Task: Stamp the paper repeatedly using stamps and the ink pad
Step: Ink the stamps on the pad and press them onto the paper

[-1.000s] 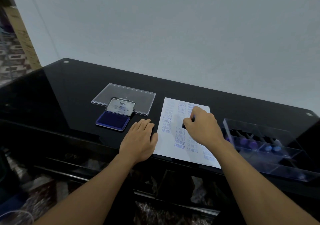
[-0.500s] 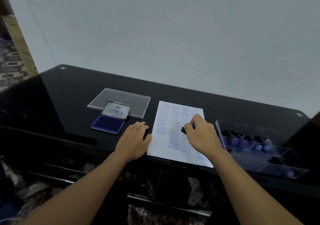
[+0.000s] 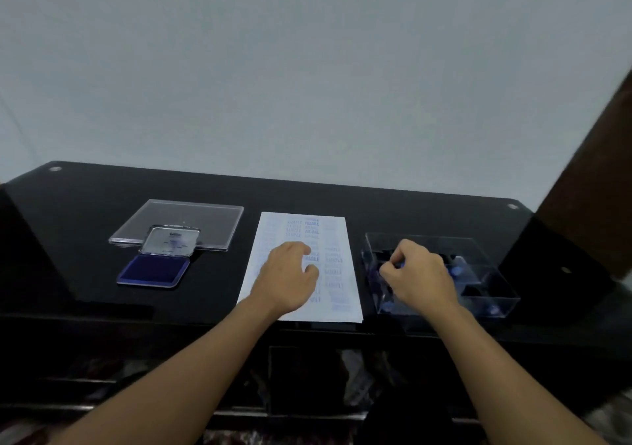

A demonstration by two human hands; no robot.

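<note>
Right grip (image 3: 420,277) pinching a small blue stamp (image 3: 400,266) inside the clear tray (image 3: 492,302), left grip (image 3: 290,277) resting loose-fingered on the stamped paper (image 3: 337,236), holding nothing, ink pad (image 3: 154,271) sitting uncovered further left on the table (image 3: 68,222).

Right hand (image 3: 421,275) fingers (image 3: 393,268) curled, contents hidden, stamped words (image 3: 333,271) on paper (image 3: 337,239) blurred

One head-worn view; faces forward and down, close over the black table (image 3: 78,218)
</note>
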